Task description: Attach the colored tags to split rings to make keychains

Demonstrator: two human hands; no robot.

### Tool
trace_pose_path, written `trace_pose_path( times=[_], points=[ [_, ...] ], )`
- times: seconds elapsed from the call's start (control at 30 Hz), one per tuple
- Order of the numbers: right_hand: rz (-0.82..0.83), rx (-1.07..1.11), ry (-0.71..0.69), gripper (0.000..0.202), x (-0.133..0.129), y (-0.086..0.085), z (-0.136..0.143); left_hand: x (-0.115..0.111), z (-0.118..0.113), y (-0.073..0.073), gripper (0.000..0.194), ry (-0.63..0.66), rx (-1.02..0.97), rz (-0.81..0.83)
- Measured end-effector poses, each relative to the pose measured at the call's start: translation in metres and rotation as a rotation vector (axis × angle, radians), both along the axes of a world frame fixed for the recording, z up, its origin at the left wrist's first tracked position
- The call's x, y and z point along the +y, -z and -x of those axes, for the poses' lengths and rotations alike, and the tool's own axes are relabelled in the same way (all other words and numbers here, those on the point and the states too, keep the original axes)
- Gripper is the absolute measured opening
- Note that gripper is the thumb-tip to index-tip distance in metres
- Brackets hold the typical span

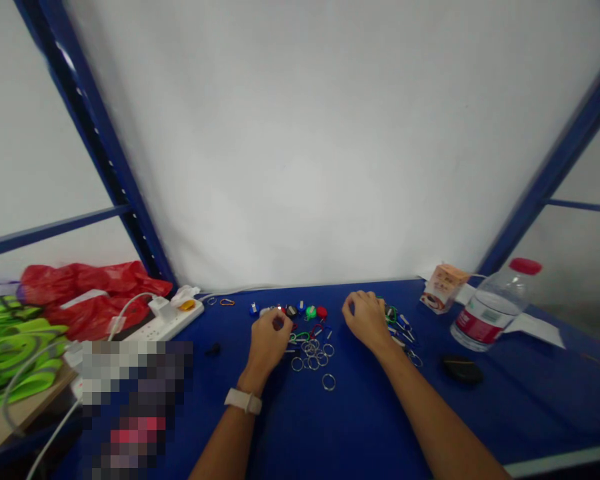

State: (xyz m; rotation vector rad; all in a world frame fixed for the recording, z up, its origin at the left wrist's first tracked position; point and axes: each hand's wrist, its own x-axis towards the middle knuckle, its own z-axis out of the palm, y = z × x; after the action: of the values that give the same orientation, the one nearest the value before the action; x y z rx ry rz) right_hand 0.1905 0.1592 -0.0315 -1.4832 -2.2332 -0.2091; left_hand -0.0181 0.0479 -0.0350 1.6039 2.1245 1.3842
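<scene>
My left hand (269, 340) is over the left side of a pile of small parts, its thumb and fingers curled together; what they hold, if anything, is too small to name. Beside it lie several metal split rings (312, 348), a green round piece (311, 311), a red round piece (321, 312) and a blue one (254, 309). My right hand (367, 319) is curled at the left edge of a second group of carabiners (404, 328); its fingertips are pinched, with nothing clear between them. One ring (329, 382) lies apart, nearer to me.
At right stand a bottle (485, 313) with a red cap and a small carton (443, 290), with a black object (461, 369) nearer. A power strip (163, 325), red plastic (100, 293) and yellow-green straps (20, 347) are at left. A white wall (300, 147) rises behind.
</scene>
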Motion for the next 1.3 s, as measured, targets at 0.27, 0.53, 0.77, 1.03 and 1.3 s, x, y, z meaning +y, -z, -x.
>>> trace_pose_path(
  times=[0.27, 0.53, 0.77, 1.03, 1.3],
  points=[
    [0.116, -0.072, 0.197, 0.043, 0.03, 0.014, -0.032, 0.0, 0.001, 0.003, 0.019, 0.006, -0.007, 0.002],
    [0.151, -0.091, 0.14, 0.043, 0.033, 0.016, -0.034, -0.001, 0.0, 0.001, 0.019, 0.008, 0.003, -0.004],
    [0.118, 0.085, 0.124, 0.033, 0.037, 0.018, -0.036, -0.001, -0.001, 0.0, 0.018, 0.008, 0.024, 0.002],
    [0.452, 1.057, -0.362, 0.054, 0.022, -0.006, -0.016, -0.003, -0.005, -0.004, 0.017, 0.089, -0.032, -0.019],
    [0.85, 1.168, -0.537, 0.05, -0.017, -0.009, 0.017, -0.01, -0.017, -0.014, 0.009, 0.285, -0.03, -0.153]
  ],
)
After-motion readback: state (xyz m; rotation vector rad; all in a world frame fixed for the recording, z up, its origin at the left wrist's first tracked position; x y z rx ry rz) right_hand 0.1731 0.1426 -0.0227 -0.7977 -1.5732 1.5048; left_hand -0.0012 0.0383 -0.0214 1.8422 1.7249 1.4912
